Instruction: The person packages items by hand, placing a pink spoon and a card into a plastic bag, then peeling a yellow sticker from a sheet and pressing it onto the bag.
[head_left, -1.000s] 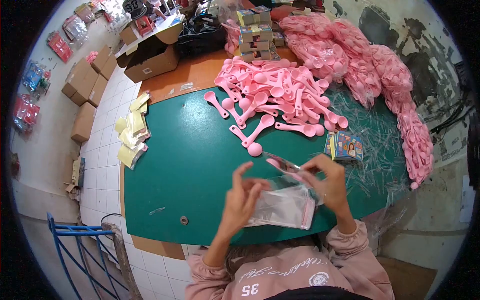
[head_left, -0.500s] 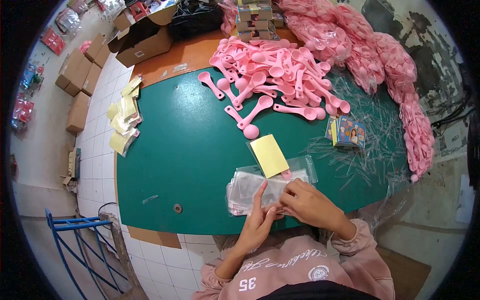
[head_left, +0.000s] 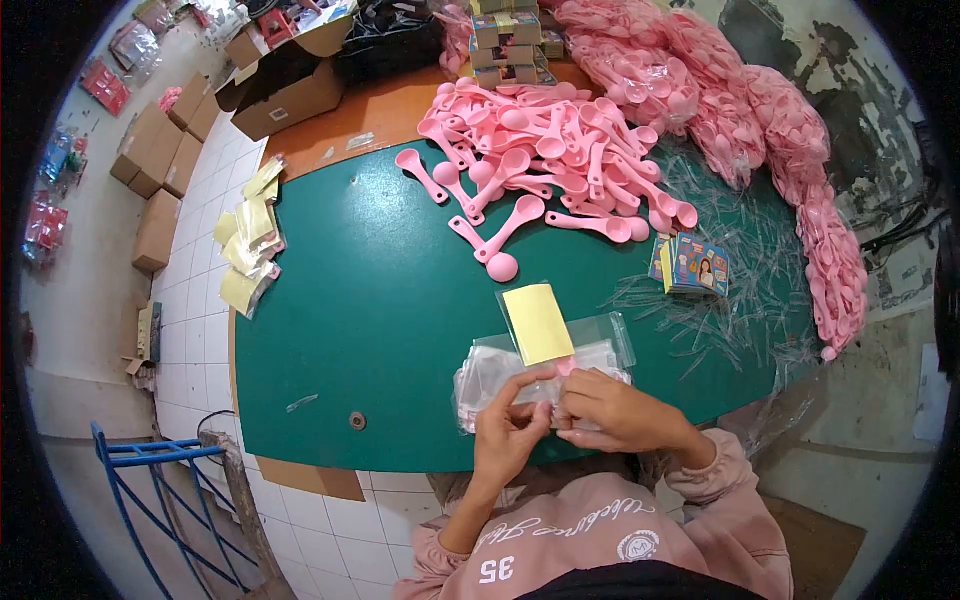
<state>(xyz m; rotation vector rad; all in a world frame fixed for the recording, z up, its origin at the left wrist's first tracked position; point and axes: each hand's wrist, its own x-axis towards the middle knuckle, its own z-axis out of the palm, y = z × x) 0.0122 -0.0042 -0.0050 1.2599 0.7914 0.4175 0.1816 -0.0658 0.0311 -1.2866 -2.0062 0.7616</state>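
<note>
A clear plastic bag with a yellow card (head_left: 538, 323) inside lies over a stack of clear plastic bags (head_left: 485, 375) near the table's front edge. A bit of pink spoon handle (head_left: 566, 365) shows at the card's lower end. My left hand (head_left: 508, 432) is curled at the near end of that bag, thumb and fingertips together. Beside it, my right hand (head_left: 622, 412) pinches the same end. The fingers cover the bag's mouth. Further out, a heap of pink measuring spoons (head_left: 550, 150) is spread on the green table (head_left: 340, 280).
Stacked printed cards (head_left: 697, 265) stand to the right among scattered clear plastic strips (head_left: 740, 320). Several filled packets (head_left: 250, 240) lie along the left edge. Bagged pink spoons (head_left: 720, 110) line the right side. An open cardboard box (head_left: 285, 95) is at the back left.
My left hand's index finger has bent in from upright towards the bag's end. The bag with the yellow card has shifted slightly towards me and turned a little straighter.
</note>
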